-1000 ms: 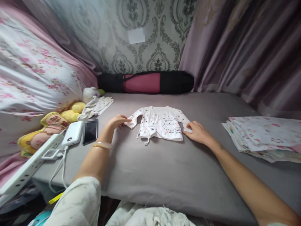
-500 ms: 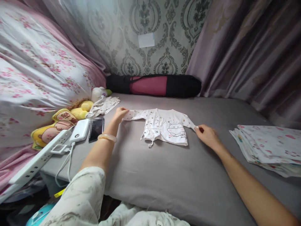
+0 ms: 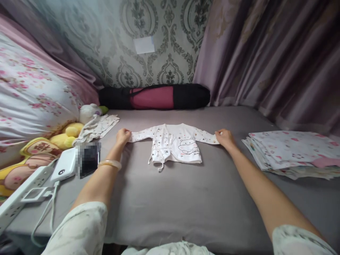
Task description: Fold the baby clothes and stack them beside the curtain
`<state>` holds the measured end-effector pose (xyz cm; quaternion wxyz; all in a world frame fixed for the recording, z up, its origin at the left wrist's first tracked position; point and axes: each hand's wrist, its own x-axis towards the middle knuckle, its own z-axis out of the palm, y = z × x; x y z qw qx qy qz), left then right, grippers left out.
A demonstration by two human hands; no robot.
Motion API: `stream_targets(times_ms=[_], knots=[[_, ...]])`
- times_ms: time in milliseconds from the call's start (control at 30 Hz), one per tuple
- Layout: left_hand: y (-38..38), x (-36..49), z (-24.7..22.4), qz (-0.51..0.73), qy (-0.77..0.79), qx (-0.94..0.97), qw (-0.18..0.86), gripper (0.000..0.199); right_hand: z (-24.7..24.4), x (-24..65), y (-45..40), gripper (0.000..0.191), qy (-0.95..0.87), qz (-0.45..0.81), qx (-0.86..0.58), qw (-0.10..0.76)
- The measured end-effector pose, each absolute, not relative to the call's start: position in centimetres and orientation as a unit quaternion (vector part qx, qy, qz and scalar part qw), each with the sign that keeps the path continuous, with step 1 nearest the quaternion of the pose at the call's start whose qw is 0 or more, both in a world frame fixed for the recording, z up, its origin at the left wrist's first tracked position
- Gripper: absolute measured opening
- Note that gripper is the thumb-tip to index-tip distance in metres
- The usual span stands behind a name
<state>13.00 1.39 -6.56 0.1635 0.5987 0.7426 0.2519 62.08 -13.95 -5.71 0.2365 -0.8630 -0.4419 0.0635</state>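
A small white printed baby shirt (image 3: 176,143) lies spread on the grey sheet (image 3: 186,198), its sleeves stretched out to both sides. Its front carries a cartoon animal, and thin ties hang from the lower left edge. My left hand (image 3: 123,136) pinches the cuff of the sleeve on the left. At the other cuff, my right hand (image 3: 224,137) is closed on the sleeve end. A pale bangle (image 3: 109,164) circles my left wrist.
Folded printed cloths (image 3: 289,152) are stacked at the right. At the left are a power strip (image 3: 25,189), power bank (image 3: 63,164), phone (image 3: 89,159), plush toys (image 3: 73,131) and crumpled cloth (image 3: 98,127). A long black-and-red bag (image 3: 152,97) lies against the wall.
The view has turned right. The right sleeve, held in my right hand, is raised and straighter, now nearly level with the left one. Both hands still hold the cuffs.
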Motion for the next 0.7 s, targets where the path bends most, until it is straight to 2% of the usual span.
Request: stream_targets(times_ms=[167, 333, 567, 700], knots=[[1.0, 12.8, -6.5, 0.189, 0.714, 0.67, 0.072, 0.028, -5.6, 62.3, -14.7, 0.034, -0.452, 0.024, -0.878, 0.158], [0.7, 12.7, -6.6, 0.136, 0.692, 0.708, 0.04, 0.025, -6.1, 63.2, -15.3, 0.037, -0.488, -0.015, -0.866, 0.11], [-0.4, 14.1, -5.4, 0.093, 0.719, 0.688, -0.014, 0.029, -5.8, 62.7, -15.1, 0.035, -0.497, -0.051, -0.863, 0.071], [-1.5, 17.4, -3.9, 0.114, 0.69, 0.712, -0.062, 0.031, -5.1, 59.8, -13.9, 0.037, -0.576, -0.087, -0.808, 0.091]])
